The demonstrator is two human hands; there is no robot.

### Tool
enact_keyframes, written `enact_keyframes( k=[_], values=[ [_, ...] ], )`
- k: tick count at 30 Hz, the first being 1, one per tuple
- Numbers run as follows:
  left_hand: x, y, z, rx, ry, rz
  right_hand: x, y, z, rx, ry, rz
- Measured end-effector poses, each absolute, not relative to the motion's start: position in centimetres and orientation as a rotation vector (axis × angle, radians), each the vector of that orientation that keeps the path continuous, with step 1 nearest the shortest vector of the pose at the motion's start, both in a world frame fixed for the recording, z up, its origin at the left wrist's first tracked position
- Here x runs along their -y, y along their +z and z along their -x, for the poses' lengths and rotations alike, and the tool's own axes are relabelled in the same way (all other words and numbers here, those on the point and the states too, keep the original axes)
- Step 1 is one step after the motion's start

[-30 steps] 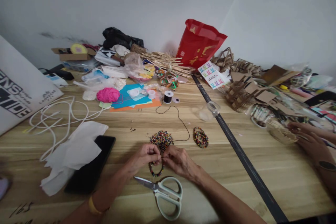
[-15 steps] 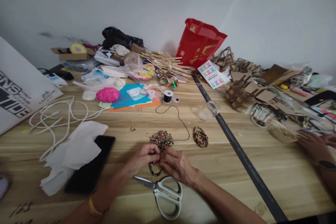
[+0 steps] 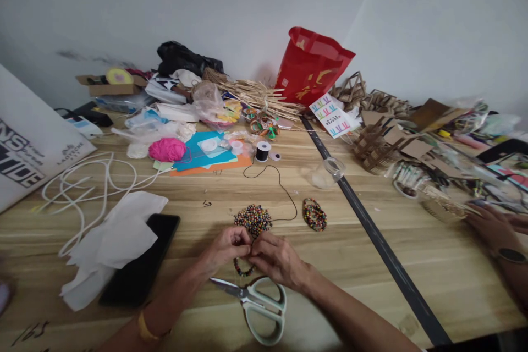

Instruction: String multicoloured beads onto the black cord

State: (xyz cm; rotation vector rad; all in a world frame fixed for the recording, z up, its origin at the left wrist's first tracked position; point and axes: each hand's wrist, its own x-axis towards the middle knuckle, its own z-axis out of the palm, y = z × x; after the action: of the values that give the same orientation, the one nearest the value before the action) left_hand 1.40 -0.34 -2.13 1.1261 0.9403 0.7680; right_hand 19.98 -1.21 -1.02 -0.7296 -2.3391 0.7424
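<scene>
Both hands' fingers [image 3: 246,249] pinching bead string [image 3: 243,271].

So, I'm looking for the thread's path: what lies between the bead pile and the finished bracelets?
Head view: black thread crosses bare table between bead pile and bracelets.

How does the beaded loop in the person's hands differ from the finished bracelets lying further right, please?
The beaded loop is one thin strand, pinched by the left hand and right hand; the finished bracelets are several stacked rings, lying untouched on the table. Both are of small multicoloured beads.
</scene>
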Motion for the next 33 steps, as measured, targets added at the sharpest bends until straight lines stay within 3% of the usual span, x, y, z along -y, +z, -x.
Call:
enact_keyframes(
  k=[6,13,19,24,33],
  values=[
    [0.5,-1.9,-1.6,-1.023,0.790,-1.315,0.5,-0.8,-20.4,2.030,1.163,1.033],
    [1.3,-0.8,-2.0,-1.063,0.855,-1.668,-0.3,-2.8,-20.1,1.640,1.851,0.968],
    [2.0,-0.6,-2.2,-0.928,1.023,-2.074,-1.0,-2.4,-20.7,1.480,2.130,0.889],
    [2.4,-1.0,-1.9,-0.898,0.958,-2.354,-1.2,-2.2,-21.0,1.338,2.286,0.810],
    [2.5,-1.0,-2.4,-0.853,1.247,-2.502,-1.3,-2.8,-21.0,1.153,2.358,0.756]
  ],
)
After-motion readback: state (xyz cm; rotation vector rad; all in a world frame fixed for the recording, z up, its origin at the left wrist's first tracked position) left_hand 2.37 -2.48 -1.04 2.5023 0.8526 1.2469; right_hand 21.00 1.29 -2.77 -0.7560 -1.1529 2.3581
